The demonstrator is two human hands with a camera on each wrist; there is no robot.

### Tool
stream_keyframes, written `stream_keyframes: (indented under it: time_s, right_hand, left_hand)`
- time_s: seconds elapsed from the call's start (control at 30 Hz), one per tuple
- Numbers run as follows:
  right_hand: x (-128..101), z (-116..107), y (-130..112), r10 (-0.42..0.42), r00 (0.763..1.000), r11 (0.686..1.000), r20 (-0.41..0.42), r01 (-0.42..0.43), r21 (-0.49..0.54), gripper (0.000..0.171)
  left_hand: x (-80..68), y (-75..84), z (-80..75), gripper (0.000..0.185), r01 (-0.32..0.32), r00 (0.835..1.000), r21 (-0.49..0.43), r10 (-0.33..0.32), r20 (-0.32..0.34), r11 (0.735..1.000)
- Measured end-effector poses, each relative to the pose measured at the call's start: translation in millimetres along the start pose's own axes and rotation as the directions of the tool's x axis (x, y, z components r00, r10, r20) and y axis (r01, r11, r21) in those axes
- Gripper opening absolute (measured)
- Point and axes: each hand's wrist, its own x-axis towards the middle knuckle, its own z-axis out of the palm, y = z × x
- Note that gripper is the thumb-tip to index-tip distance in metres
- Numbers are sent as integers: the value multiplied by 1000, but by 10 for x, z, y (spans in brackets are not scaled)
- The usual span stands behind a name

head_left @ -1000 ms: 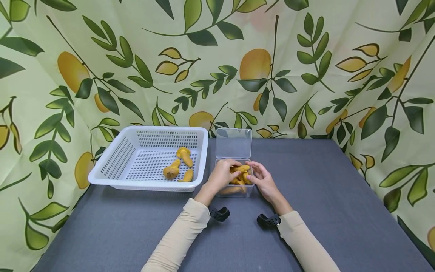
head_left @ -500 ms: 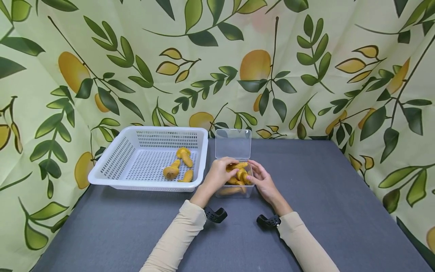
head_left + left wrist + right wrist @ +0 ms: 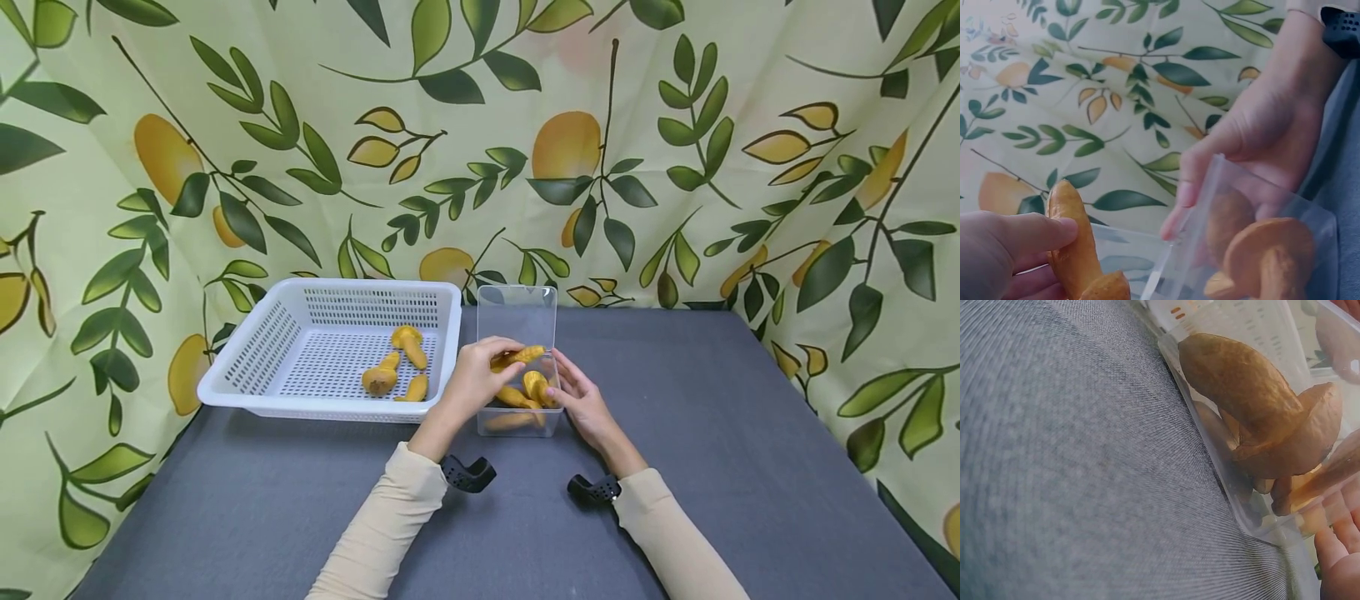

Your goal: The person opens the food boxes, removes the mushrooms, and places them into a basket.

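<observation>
My left hand pinches a yellow toy mushroom and holds it just above a small clear plastic box. The box's hinged lid stands upright. More yellow mushrooms lie inside the box. My right hand rests with straight fingers against the box's right wall. In the left wrist view my left hand's thumb presses on the mushroom, and my right hand touches the box wall. The right wrist view shows the mushrooms through the box's clear side.
A white perforated basket stands left of the box with three yellow mushrooms in it. Everything stands on a grey cloth-covered table. A leaf-and-lemon printed curtain hangs behind and at both sides.
My left hand has lifted one mushroom up out of the clear box. My right hand has stayed at the box's right side.
</observation>
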Motion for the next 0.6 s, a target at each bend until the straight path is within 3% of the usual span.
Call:
stream_keyframes:
  time_s: [0.6]
  right_hand:
    - [-7, 27, -24, 6, 1000, 1000, -9, -6, -1, 74]
  left_hand:
    - [5, 85, -261, 26, -19, 998, -16, 18, -63, 1000]
